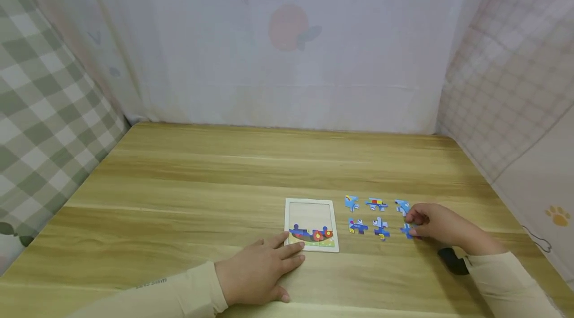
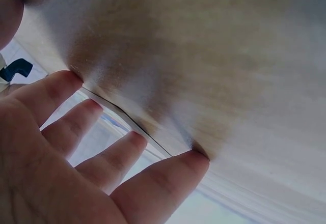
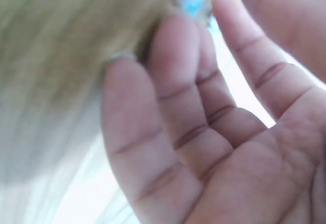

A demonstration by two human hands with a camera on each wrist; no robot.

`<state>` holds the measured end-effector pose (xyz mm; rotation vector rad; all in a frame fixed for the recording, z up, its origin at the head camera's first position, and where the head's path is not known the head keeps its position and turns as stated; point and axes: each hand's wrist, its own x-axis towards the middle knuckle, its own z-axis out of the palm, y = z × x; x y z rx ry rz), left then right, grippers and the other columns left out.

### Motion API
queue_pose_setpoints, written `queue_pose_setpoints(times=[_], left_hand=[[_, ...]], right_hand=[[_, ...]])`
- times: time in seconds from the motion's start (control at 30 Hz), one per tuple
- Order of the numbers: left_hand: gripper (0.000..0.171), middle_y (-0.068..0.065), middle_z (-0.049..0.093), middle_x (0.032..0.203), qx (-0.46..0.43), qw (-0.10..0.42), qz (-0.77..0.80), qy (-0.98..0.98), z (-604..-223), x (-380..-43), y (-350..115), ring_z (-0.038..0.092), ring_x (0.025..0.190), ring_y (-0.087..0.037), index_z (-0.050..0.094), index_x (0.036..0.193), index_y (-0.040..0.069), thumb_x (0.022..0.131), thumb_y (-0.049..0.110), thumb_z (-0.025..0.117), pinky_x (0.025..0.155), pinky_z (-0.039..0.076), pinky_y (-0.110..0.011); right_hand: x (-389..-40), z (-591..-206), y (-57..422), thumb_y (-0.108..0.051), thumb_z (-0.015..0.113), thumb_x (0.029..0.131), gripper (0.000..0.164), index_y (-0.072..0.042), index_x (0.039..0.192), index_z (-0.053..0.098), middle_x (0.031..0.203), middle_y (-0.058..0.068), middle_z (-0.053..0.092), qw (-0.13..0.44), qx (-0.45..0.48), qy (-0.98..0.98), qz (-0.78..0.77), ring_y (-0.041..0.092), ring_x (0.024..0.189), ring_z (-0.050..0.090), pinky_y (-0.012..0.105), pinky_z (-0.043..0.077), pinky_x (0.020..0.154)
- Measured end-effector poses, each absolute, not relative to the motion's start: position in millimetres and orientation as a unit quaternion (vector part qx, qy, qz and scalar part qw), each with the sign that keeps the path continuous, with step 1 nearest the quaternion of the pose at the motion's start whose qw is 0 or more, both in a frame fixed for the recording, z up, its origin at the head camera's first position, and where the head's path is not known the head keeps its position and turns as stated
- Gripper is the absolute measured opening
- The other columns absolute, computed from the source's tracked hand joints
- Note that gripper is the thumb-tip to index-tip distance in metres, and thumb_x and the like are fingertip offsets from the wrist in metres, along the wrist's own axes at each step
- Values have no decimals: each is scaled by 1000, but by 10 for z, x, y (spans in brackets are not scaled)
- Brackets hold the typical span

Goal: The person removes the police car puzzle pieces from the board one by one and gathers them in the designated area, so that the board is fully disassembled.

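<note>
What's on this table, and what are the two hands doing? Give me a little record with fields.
Surface: wood-grain table
Puzzle tray: pale rim; lower part filled, upper part bare
Loose pieces: six visible, right of the tray, in two rows
Left hand: fingers spread at the tray's lower left corner
Right hand: at the rightmost pieces; grip unclear

Head view: diffuse light is covering the table (image 1: 202, 173) before me, a shadow lying beneath the right sleeve (image 1: 504, 273). Left wrist: the left hand (image 2: 61, 178) is casting murky shadows. Right wrist: the right hand (image 3: 221, 135) is appearing blurred, white glare flaring beside it.
</note>
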<state>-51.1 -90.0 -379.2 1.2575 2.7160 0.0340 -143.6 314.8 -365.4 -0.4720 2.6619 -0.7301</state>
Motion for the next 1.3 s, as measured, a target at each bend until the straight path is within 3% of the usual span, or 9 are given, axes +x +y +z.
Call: queue_pose_setpoints(times=[0.2, 0.63, 1.0, 1.3], left_hand=[[68, 7, 38, 152, 423, 68, 10, 903, -3824, -509, -870, 37, 138, -27, 48, 144, 25, 85, 57, 62, 87, 51, -48], [68, 8, 39, 151, 425, 77, 10, 902, -3852, -564, -845, 37, 138, -27, 47, 144, 26, 85, 57, 62, 88, 50, -47], [67, 7, 40, 151, 427, 69, 10, 901, -3875, -574, -880, 38, 137, -27, 48, 144, 26, 86, 58, 60, 87, 51, -48], [67, 7, 40, 150, 435, 53, 9, 899, -3878, -595, -897, 39, 137, -27, 50, 143, 25, 86, 58, 61, 85, 52, -47]], right_hand=[[-1360, -3515, 3066, -19, 69, 89, 23, -2, 104, 63, 87, 1, 56, 128, -148, 952, -236, 11, 76, 51, 26, 44, 62], [-1333, -3368, 2372, -15, 69, 89, 26, 1, 110, 67, 93, -1, 65, -2, -170, 941, -293, 13, 82, 58, 26, 51, 68], [-1305, -3523, 1883, -8, 69, 88, 21, 0, 107, 66, 98, 6, 61, 39, -216, 908, -357, 11, 81, 56, 25, 48, 66], [-1262, -3625, 1589, -6, 70, 85, 17, -6, 102, 66, 97, 2, 62, 59, -268, 906, -323, 9, 80, 56, 25, 47, 67]])
